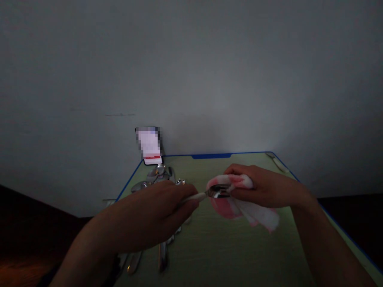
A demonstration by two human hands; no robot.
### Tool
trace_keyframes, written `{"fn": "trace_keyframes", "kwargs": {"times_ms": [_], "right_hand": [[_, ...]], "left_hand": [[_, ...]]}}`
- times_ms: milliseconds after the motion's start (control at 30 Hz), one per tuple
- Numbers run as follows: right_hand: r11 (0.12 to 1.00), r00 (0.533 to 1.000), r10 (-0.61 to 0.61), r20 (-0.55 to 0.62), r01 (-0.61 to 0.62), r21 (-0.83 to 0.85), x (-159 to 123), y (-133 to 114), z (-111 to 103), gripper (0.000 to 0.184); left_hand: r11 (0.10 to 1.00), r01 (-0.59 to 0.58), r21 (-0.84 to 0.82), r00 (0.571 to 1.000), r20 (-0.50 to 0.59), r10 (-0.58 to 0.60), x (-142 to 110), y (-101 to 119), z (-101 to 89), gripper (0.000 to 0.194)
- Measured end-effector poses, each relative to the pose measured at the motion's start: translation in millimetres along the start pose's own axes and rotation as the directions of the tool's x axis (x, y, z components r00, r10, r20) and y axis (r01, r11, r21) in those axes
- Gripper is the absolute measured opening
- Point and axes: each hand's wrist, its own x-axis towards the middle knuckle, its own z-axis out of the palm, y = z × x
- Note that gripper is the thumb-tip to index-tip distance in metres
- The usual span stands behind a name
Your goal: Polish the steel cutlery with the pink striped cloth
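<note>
My left hand [167,203] is closed around the pale handle of a fork [216,192], whose metal head points right. The tines reach toward my right hand [260,185], and their tips are partly hidden there. A pink and white cloth [227,207] is pinched in my right hand. It wraps behind the fork head and hangs below it, above the table. Under and beside my left forearm lies a group of metal cutlery [162,255], with spoon bowls [160,169] showing beyond the hand. My forearm covers part of this group.
A phone [152,145] with a lit screen leans on the wall at the table's back left corner. Another piece of cutlery with a pale handle [280,164] lies at the back right. The pale green table [227,255] has a blue edge and stands against a grey wall [209,79].
</note>
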Motion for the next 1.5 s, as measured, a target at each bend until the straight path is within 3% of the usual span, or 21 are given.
{"fn": "trace_keyframes", "kwargs": {"times_ms": [233,433,733,1033,1200,1500], "right_hand": [[0.998,0.999,0.037,-0.028,-0.036,0.044,-4,6,-3,0.015],[0.963,0.998,0.022,0.064,-0.038,0.267,-2,15,-3,0.021],[0.833,0.99,0.02,0.136,-0.092,0.546,-1,31,0,0.026],[0.827,0.994,0.111,0.001,-0.093,0.554,3,26,2,0.019],[0.774,0.984,0.177,0.007,-0.144,0.617,3,26,4,0.027],[0.671,0.98,0.192,0.054,-0.172,0.722,2,30,5,0.035]], "left_hand": [[1.0,-0.017,-0.009,1.0,-0.014,0.017,-1,-3,0.3,0.04],[0.999,-0.033,-0.016,0.999,-0.038,0.033,-1,-7,0.8,0.037],[1.0,-0.028,-0.012,0.998,-0.049,0.027,-1,-4,-0.1,0.037],[1.0,-0.024,-0.02,0.998,-0.062,0.022,-3,-5,0.6,0.038],[0.999,-0.04,-0.033,0.997,-0.073,0.038,-3,-4,-0.3,0.038],[0.998,-0.048,-0.043,0.998,-0.05,0.046,-1,-7,-0.2,0.035]]}}
